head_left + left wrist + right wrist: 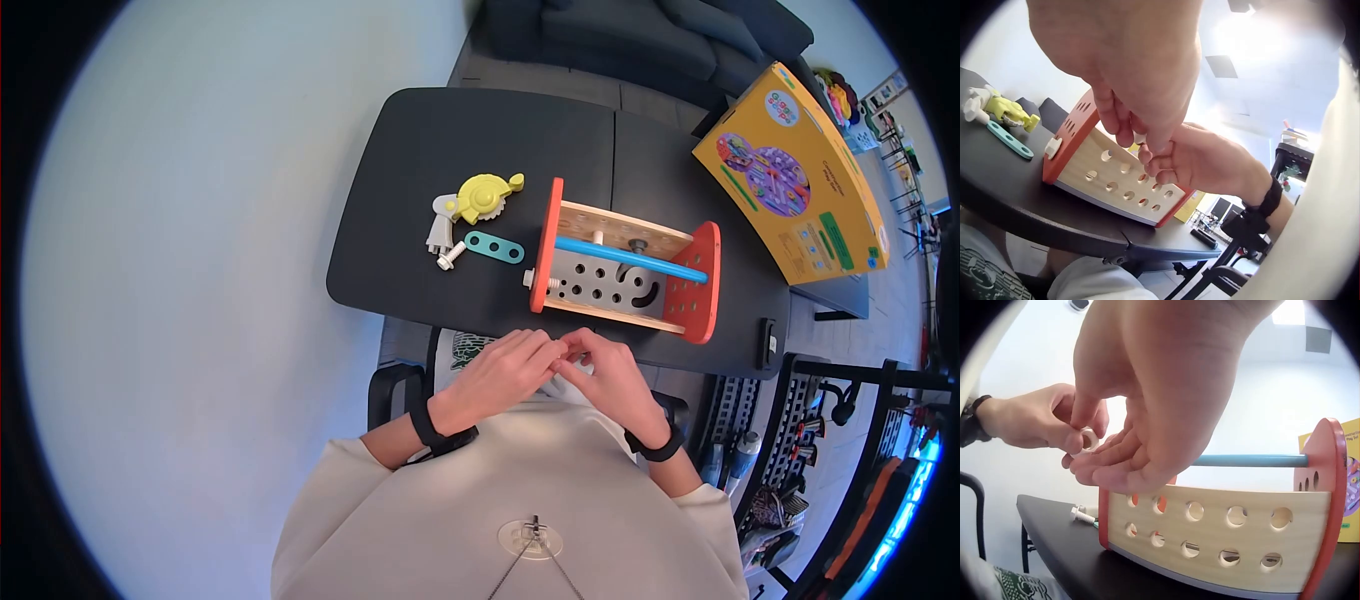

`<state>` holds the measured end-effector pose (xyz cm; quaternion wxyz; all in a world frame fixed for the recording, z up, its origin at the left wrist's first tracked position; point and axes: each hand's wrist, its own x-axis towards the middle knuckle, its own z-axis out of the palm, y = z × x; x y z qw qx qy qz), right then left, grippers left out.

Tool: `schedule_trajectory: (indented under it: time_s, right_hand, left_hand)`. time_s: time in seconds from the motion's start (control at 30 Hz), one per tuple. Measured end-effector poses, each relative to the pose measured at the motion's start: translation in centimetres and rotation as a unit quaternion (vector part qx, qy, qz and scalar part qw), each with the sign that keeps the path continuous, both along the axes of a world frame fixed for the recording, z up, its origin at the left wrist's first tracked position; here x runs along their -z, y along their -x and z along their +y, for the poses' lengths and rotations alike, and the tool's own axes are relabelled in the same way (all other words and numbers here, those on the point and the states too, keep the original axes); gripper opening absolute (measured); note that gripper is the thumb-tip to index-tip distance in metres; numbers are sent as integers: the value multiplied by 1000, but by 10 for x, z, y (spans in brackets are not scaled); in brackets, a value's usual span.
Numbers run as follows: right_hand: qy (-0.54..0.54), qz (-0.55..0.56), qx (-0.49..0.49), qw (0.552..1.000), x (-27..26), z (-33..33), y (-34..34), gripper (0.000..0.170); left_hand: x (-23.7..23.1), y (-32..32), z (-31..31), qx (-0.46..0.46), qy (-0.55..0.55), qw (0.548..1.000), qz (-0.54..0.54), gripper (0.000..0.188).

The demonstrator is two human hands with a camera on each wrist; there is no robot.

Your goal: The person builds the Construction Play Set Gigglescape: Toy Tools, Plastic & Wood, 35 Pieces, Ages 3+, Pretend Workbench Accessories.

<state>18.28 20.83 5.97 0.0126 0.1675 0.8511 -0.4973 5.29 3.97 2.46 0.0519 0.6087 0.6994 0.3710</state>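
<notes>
In front of the chest, above the table's near edge, both hands meet at a small pale ring-shaped nut [1089, 440]. My left hand [507, 372] pinches it between thumb and fingers. From the other side, my right hand [610, 377] also pinches it, with its fingers curving beneath. Just beyond the hands stands a toy toolbox with red end panels [706, 285], perforated wooden sides and a blue rod handle [632, 260]. A white bolt [530, 279] sticks through its left panel. In the head view the nut is mostly hidden by the fingers.
Left of the toolbox lie a yellow-and-white toy saw [482, 198], a teal strip with holes [495, 248] and a loose white bolt [452, 256]. A large yellow box [800, 180] stands at the right of the dark table [400, 150]. A small black object [767, 344] lies near the right edge.
</notes>
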Motion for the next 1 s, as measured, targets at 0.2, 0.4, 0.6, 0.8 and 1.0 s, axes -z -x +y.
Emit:
schedule_trajectory:
  time_s: [0.2,0.4,0.6,0.8,1.0]
  right_hand:
    - [44,42,40,997,-13,29,6,25]
    - [-142,24,49,988,5,50,38,23]
    - [-122,-56,6,991,44,71,69,25]
    - [-107,-114,-33,987,54,76,86,29]
    - [-60,-119,-37,990,58,77,88,30]
  left_hand:
    - [-7,4,-6,-43,-64,986,-145,34]
    - [37,42,6,-183,-11,920,-346,22]
    - [84,70,33,-187,70,833,-517,25]
    - [85,68,42,-172,83,839,-509,28]
    - [64,58,35,-165,127,848,-488,30]
